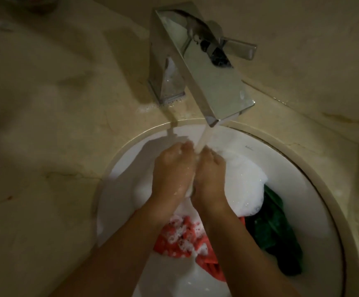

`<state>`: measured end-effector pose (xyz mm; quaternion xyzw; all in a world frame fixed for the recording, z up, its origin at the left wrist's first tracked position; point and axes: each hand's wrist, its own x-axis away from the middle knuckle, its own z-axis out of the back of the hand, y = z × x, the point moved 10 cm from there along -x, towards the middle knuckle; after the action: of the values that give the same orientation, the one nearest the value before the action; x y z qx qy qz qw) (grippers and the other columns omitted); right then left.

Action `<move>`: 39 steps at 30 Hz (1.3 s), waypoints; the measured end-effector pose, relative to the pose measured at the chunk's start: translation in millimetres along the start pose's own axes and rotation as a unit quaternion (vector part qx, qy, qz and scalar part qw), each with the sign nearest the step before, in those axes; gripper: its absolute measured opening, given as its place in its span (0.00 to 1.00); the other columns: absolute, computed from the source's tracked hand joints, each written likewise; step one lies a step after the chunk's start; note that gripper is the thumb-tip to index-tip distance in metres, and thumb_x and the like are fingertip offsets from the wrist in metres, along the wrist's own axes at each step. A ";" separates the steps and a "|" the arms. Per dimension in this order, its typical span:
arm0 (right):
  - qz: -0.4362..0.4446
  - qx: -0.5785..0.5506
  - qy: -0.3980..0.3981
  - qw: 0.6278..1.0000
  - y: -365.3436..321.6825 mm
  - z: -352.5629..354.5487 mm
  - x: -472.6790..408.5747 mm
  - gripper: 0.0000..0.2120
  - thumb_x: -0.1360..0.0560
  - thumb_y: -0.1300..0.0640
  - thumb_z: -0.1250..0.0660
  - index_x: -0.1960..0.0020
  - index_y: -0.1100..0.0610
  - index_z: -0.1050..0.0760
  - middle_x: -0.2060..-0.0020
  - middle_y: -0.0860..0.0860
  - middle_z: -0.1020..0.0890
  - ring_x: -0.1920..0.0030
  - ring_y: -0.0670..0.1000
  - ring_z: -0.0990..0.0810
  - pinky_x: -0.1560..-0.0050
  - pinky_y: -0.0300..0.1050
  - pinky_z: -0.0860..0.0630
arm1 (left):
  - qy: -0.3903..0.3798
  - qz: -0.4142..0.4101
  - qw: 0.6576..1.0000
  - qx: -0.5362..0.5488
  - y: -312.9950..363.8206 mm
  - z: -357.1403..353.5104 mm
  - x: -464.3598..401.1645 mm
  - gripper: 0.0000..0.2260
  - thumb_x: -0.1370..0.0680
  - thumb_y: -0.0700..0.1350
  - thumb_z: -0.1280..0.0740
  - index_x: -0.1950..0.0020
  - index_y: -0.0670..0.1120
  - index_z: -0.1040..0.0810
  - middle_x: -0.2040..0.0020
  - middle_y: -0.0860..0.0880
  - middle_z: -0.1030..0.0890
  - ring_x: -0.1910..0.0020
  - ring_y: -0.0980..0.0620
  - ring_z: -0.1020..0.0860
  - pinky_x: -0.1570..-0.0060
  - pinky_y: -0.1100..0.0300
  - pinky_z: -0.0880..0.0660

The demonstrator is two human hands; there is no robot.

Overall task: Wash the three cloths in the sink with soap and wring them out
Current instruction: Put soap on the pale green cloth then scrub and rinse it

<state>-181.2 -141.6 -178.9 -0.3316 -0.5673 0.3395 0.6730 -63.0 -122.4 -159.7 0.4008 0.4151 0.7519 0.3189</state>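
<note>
A round white sink [315, 211] set in a beige stone counter [45, 146] is seen from above. Water runs from a square chrome faucet [206, 67] onto two hands held close together under the stream.

The left hand [172, 170] and the right hand [209, 174] are curled inward, side by side. A pale, whitish cloth [192, 189] appears to be bunched between them, though only a sliver of it is visible, so the grip is judged rather than plainly seen. White foam [247, 185] is heaped just right of the hands.

A red cloth [180, 239], flecked with suds, lies in the basin beneath the forearms. A dark green cloth [275, 230] lies beside it, along the right side of the bowl.

The step in hand looks like scrubbing or rinsing the first cloth. It is best done with the fabric kept directly under the stream and rubbed against itself, then turned so that fresh parts are reached. Wringing is better left until the suds are gone.
</note>
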 end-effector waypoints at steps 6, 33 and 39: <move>0.058 -0.045 0.224 0.972 -33.0 80.1 10.0 0.07 0.18 0.53 0.43 0.52 0.50 0.27 0.56 0.50 0.20 0.53 0.53 0.18 0.51 0.51 0.21 | -0.106 0.223 0.926 0.285 -35.8 -13.1 14.3 0.10 0.24 0.51 0.31 0.44 0.49 0.23 0.47 0.45 0.17 0.50 0.45 0.18 0.53 0.50 0.21; 0.058 0.015 -0.056 0.997 -13.4 -14.8 -5.1 0.11 0.19 0.58 0.41 0.49 0.60 0.21 0.64 0.48 0.20 0.61 0.44 0.21 0.62 0.24 0.31 | 0.067 0.043 0.991 0.110 1.4 5.8 2.0 0.18 0.17 0.47 0.41 0.67 0.53 0.26 0.67 0.55 0.23 0.60 0.52 0.19 0.58 0.61 0.24; -0.048 -0.143 0.093 0.984 -11.7 37.5 3.5 0.09 0.20 0.53 0.42 0.51 0.57 0.26 0.57 0.57 0.20 0.56 0.57 0.18 0.56 0.49 0.21 | -0.028 0.202 0.912 0.356 -27.6 -11.9 20.8 0.04 0.22 0.42 0.35 0.49 0.50 0.24 0.54 0.47 0.18 0.59 0.49 0.19 0.63 0.59 0.22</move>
<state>-216.9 -142.8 -162.2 -0.4267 -0.5600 0.1897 0.6844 -79.2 -97.5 -181.0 0.5841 0.5562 0.5911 0.0082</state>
